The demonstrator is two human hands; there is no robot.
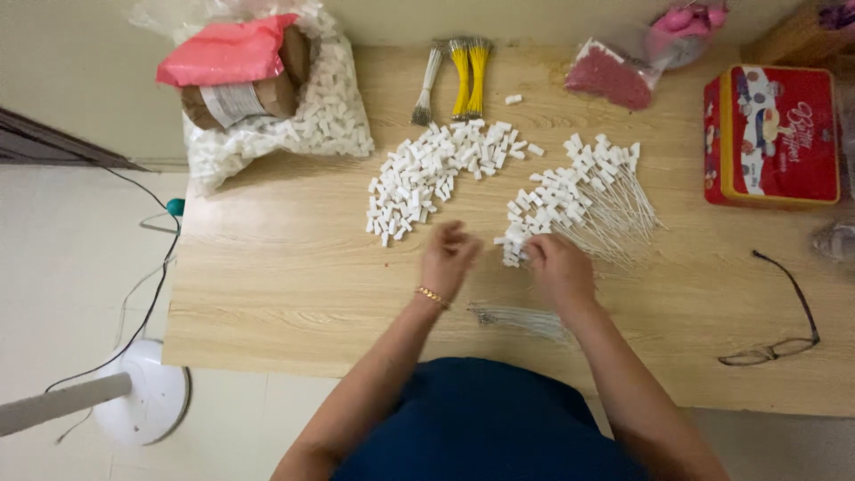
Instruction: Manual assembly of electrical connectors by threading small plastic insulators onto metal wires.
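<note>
Head view: right hand (559, 267) touches wired white plastic blocks (574, 191) on woodgrain table (285, 276).

I saw a loose heap of small white plastic connectors (434, 175) on the wooden table, and beside it a fanned pile of white-capped thin wires (579, 198), lying flat.

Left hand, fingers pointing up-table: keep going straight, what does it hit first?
Probably the loose pile of small white plastic pieces. The left hand points away from the person, and only bare table lies between. Its height above the table is unclear, so it could pass over the pile.
</note>
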